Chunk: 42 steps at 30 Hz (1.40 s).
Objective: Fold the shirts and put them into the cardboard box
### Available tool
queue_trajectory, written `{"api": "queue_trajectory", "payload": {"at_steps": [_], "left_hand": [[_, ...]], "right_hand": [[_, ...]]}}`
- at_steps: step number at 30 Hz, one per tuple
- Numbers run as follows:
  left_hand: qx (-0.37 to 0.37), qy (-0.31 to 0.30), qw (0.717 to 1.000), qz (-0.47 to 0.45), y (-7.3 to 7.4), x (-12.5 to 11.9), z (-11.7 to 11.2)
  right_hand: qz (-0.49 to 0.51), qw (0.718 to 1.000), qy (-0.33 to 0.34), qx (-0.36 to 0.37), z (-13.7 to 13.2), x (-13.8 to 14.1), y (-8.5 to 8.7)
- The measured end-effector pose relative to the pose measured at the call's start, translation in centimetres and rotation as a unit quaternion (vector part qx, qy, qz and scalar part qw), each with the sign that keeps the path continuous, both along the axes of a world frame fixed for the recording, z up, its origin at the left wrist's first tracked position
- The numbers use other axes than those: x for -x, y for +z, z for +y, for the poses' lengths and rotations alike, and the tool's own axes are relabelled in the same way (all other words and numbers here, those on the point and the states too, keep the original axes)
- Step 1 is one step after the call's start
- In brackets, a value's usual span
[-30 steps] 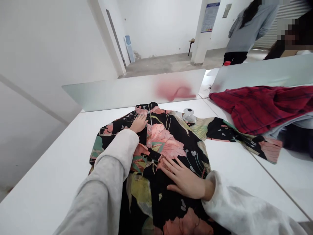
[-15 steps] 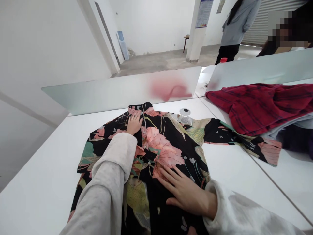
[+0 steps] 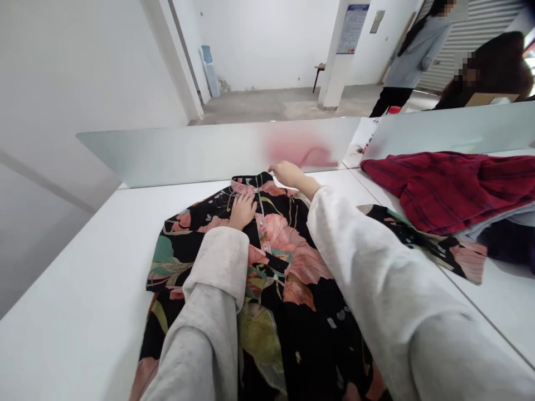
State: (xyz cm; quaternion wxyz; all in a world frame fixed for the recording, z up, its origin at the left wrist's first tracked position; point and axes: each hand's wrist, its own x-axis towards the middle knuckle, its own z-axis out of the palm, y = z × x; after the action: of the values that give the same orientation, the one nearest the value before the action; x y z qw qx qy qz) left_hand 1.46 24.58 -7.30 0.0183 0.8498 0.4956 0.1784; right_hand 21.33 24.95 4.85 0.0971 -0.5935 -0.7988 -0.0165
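A black shirt with pink and green flowers (image 3: 288, 262) lies spread flat on the white table (image 3: 83, 289), collar toward the far divider. My left hand (image 3: 242, 210) rests flat on the shirt's chest just below the collar, fingers spread. My right hand (image 3: 287, 172) reaches to the right side of the collar (image 3: 254, 181), its fingers curled at the collar's edge; whether they grip the cloth is hidden. One sleeve (image 3: 438, 245) stretches out to the right.
A frosted divider panel (image 3: 200, 153) stands along the table's far edge. A red plaid garment (image 3: 447, 184) lies piled on the neighbouring table at right. Two people (image 3: 413, 50) are beyond the divider, at the back right.
My right hand has left the shirt's middle and reached forward to the collar. My left hand has stayed on the chest.
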Motion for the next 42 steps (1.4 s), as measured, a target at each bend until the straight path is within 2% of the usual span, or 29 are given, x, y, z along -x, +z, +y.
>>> {"api": "queue_trajectory", "payload": {"at_steps": [2,5,10,15,20,24,28,31,35,39,42], "left_hand": [[-0.004,-0.003,1.0,0.0,0.0,0.2,0.0],[-0.008,-0.005,1.0,-0.006,-0.2,0.3,0.2],[-0.003,-0.016,0.999,-0.033,-0.5,0.3,0.6],[0.002,-0.018,0.999,-0.042,-0.5,0.3,0.9],[-0.002,-0.023,0.999,-0.03,-0.4,0.5,0.4],[-0.001,-0.017,1.0,0.004,0.6,0.7,0.0],[0.017,0.018,0.999,0.041,2.6,-0.1,1.5],[-0.02,0.072,0.997,0.02,3.2,-1.5,3.1],[-0.062,0.096,0.991,-0.068,1.8,-2.7,4.4],[-0.014,0.074,0.986,-0.145,0.2,-2.3,4.9],[-0.01,0.05,0.982,-0.182,0.1,-1.9,5.3]], "right_hand": [[0.034,0.999,-0.015,-0.004,2.7,1.1,-1.8],[0.058,0.998,-0.011,-0.021,4.8,1.9,-4.9],[0.122,0.989,-0.024,-0.08,6.0,1.3,-9.1],[0.155,0.985,-0.028,-0.071,6.4,0.8,-11.3],[0.229,0.972,-0.011,-0.057,6.8,0.0,-11.6],[0.31,0.95,-0.03,-0.038,7.0,-1.4,-11.4],[0.34,0.938,-0.068,-0.012,7.0,-1.8,-11.2],[0.332,0.941,-0.061,0.012,6.9,-1.4,-11.0],[0.314,0.948,-0.042,0.022,6.7,-1.0,-10.8],[0.272,0.962,-0.001,0.016,6.5,-1.2,-10.5],[0.258,0.966,0.034,0.003,6.2,-1.6,-9.9]]}}
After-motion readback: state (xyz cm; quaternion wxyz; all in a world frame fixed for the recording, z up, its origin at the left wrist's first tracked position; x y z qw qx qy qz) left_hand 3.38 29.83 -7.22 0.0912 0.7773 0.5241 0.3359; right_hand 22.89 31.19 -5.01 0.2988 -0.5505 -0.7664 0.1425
